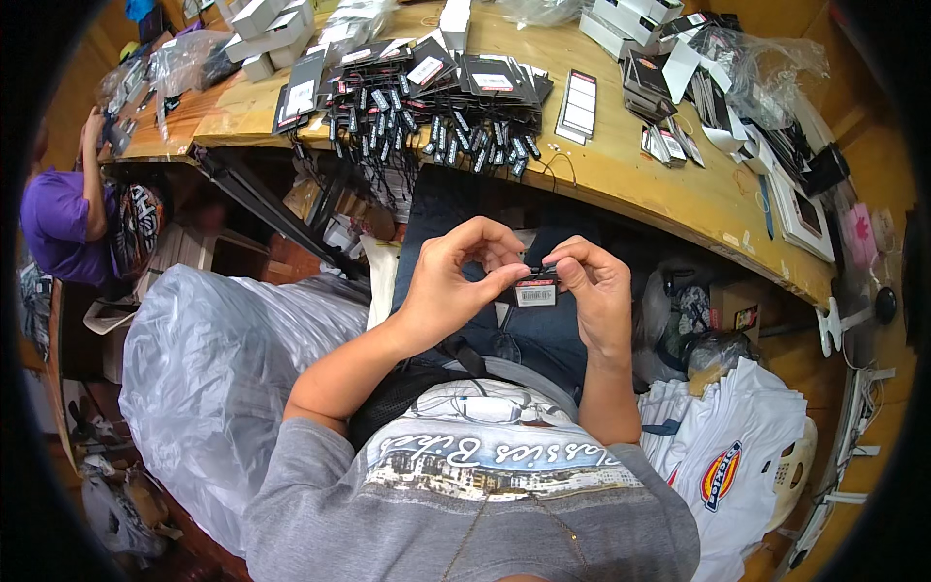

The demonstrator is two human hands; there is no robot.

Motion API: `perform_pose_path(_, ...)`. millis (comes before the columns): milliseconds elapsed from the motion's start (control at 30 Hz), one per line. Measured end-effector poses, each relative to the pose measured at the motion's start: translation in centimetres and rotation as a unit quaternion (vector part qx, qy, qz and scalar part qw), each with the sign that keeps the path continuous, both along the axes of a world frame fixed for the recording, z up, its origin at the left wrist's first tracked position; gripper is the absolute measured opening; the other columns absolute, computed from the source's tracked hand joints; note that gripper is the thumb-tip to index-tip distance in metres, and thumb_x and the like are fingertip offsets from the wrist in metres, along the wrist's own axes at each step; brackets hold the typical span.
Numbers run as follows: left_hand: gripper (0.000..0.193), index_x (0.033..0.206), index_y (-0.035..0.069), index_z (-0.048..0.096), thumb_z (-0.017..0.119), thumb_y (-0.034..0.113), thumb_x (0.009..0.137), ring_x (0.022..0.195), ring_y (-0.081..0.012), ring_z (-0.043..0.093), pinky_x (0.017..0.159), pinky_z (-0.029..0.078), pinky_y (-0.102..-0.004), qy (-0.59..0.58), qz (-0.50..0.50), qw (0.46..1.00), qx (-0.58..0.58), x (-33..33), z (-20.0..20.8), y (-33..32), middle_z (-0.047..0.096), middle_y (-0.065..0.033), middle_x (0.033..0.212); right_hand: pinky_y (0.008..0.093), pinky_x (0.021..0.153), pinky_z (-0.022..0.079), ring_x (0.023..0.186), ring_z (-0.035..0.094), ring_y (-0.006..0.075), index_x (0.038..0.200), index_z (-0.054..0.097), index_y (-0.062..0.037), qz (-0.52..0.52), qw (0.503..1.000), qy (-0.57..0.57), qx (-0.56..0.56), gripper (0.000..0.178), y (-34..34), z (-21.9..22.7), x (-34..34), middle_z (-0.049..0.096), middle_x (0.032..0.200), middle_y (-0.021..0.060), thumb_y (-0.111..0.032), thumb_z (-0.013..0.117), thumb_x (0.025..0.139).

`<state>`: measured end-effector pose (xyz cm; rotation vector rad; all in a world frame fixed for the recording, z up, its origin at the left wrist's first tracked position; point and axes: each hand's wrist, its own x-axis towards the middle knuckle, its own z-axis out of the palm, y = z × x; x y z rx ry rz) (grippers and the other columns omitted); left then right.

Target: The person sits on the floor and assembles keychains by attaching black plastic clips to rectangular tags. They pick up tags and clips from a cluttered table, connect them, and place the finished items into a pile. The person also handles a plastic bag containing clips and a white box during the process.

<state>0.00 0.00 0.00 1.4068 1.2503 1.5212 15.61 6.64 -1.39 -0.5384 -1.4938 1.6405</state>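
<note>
Above my lap, both hands hold one small dark hang tag [536, 295] with a white barcode label and a red strip. My left hand [454, 276] pinches at its upper left edge, thumb against fingertips. On the other side, my right hand [599, 291] is closed with thumb and finger at the upper right, by a black bit that looks like the tag's cord. The fingers partly cover that cord. Beyond my hands, a large pile of black hang tags [499, 82] lies on the wooden table [621, 179], their black cords hanging over its front edge.
A big clear plastic bag of goods [208, 388] stands at my left. Folded white garments [718, 466] are stacked at my right. More tags [648, 87] and white boxes [272, 34] sit on the table. A person in purple [63, 223] works at far left.
</note>
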Motion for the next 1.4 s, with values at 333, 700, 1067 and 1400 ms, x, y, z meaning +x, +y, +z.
perform_pose_path(333, 0.02, 0.08, -0.001, 0.05, 0.064, -0.004, 0.066, 0.067, -0.0073, 0.049, 0.061, 0.041, -0.0193, 0.03, 0.013, 0.999, 0.003, 0.3, 0.1, 0.3, 0.053, -0.0031, 0.074, 0.0164, 0.06, 0.036, 0.066, 0.047, 0.0056, 0.077, 0.057, 0.0021, -0.033, 0.999, -0.014, 0.03, 0.011, 0.0, -0.2, -0.2, 0.052, 0.072, 0.0018, -0.009, 0.058, 0.076)
perform_pose_path(700, 0.016, 0.076, 0.0, 0.047, 0.061, -0.004, 0.068, 0.068, -0.01, 0.051, 0.063, 0.043, -0.0211, -0.005, -0.019, 1.0, 0.002, 1.1, -0.6, 1.0, 0.052, -0.0046, 0.072, 0.0198, 0.064, 0.038, 0.068, 0.049, 0.0085, 0.075, 0.057, 0.0021, -0.049, 0.998, -0.02, 0.045, 0.01, -0.3, -1.4, 0.0, 0.054, 0.073, 0.0044, -0.008, 0.059, 0.074)
perform_pose_path(1067, 0.032, 0.079, 0.003, 0.048, 0.07, 0.006, 0.056, 0.079, -0.0115, 0.047, 0.072, 0.037, -0.0227, 0.012, -0.07, 0.997, -0.032, 1.1, -4.5, 3.3, 0.047, -0.002, 0.08, 0.0204, 0.06, 0.044, 0.066, 0.055, 0.0088, 0.082, 0.058, 0.0027, 0.006, 0.999, -0.047, -0.005, 0.012, -0.1, -2.7, 2.3, 0.059, 0.071, 0.0059, -0.003, 0.06, 0.072)
perform_pose_path(1400, 0.023, 0.076, 0.005, 0.047, 0.061, 0.023, 0.074, 0.075, -0.0101, 0.048, 0.069, 0.036, -0.0223, -0.133, -0.189, 0.959, -0.166, 1.6, -7.0, 6.3, 0.051, -0.0023, 0.077, 0.0222, 0.044, 0.041, 0.05, 0.054, 0.0095, 0.073, 0.042, -0.0014, -0.153, 0.988, -0.022, 0.03, 0.014, -0.7, -4.3, 1.1, 0.057, 0.058, 0.0077, -0.003, 0.055, 0.074)
